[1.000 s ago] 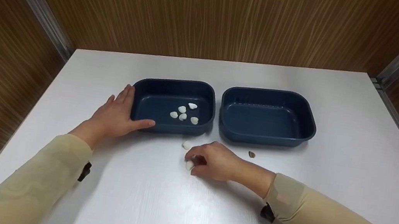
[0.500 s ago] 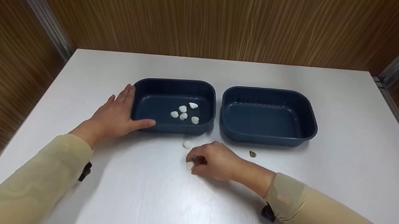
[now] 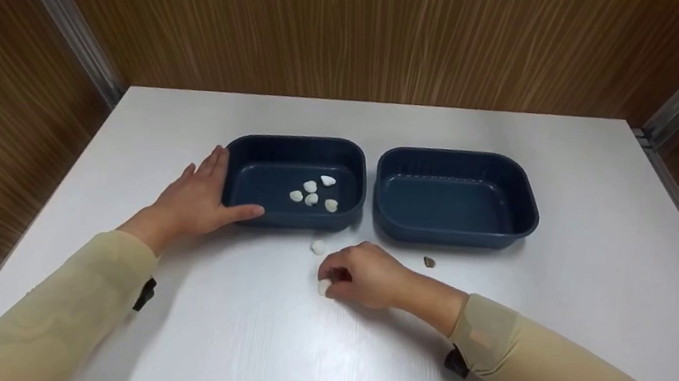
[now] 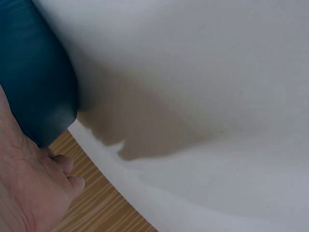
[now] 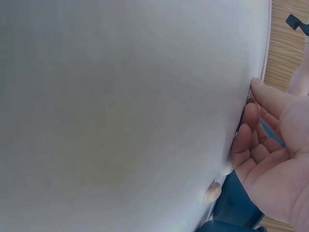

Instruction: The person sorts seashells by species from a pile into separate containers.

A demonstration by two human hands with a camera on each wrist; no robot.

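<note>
My left hand [image 3: 192,200] rests against the left corner of a dark blue bin [image 3: 282,216], its fingers straight along the side and the thumb at the front wall. Several white shells [image 3: 311,199] lie inside that bin. On the white table, my right hand [image 3: 370,278] pinches another white shell [image 3: 323,287] between thumb and curled fingers, low over the tabletop. One more white shell [image 3: 318,247] lies just beyond those fingers, in front of the left bin. A small brown piece [image 3: 429,262], perhaps a shell, sits behind the right wrist.
A second dark blue bin [image 3: 452,237] stands right of the first, with a narrow gap between them. Wood-grain panels [image 3: 375,29] enclose the table [image 3: 224,347] at the back and sides.
My right hand and the white shell at its fingertips have shifted slightly toward me, so the shell beyond shows more fully. My left hand has stayed at the bin.
</note>
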